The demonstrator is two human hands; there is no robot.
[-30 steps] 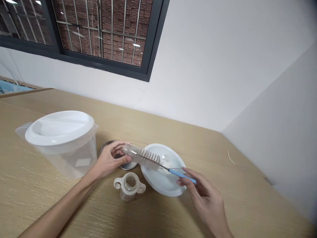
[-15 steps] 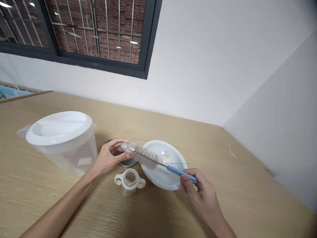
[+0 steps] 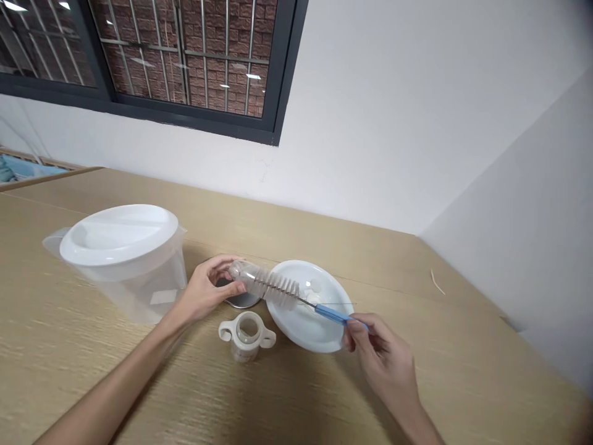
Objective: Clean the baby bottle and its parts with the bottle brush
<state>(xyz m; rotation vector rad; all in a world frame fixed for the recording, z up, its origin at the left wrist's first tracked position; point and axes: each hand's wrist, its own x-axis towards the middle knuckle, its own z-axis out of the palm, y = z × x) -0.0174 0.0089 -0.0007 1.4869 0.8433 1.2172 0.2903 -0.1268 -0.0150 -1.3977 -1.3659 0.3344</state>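
Observation:
My right hand [image 3: 382, 352] is closed round the blue handle of a bottle brush [image 3: 280, 290], which slants up to the left over the bowl. The brush's tip sits inside a small clear plastic bottle cap [image 3: 241, 272], pinched by my left hand [image 3: 210, 287] between thumb and fingers. Most of the pale bristles show outside the cap. Below them stands a small baby bottle with two white handles [image 3: 247, 337], its mouth open upward. Under the brush, a white bowl [image 3: 296, 334] holds small pale parts and what looks like water.
A clear jug with a white lid [image 3: 125, 247] stands to the left of my left hand. Behind that hand lies a dark round dish with a metallic rim [image 3: 243, 301], partly hidden. A thin pale strip [image 3: 437, 282] lies at the right on the wooden table [image 3: 194, 395].
The whole view has shifted slightly. Both hands keep their hold on the cap and the brush, with only a small change in the brush's position.

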